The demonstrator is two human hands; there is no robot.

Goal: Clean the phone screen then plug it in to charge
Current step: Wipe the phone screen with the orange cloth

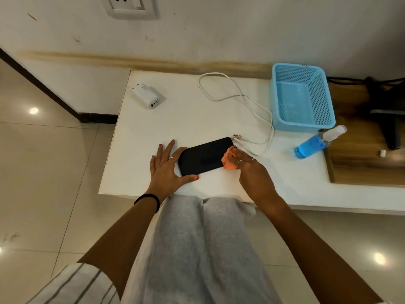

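I see bare table between charger and cable (far side); basket and spray bottle crowd the right.

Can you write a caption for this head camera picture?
Left hand steadies the phone while right hand wipes it with an orange cloth.

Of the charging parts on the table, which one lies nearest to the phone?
The cable: its plug ends lie just beside the phone's far right corner. The adapter lies apart, near the table's far left corner.
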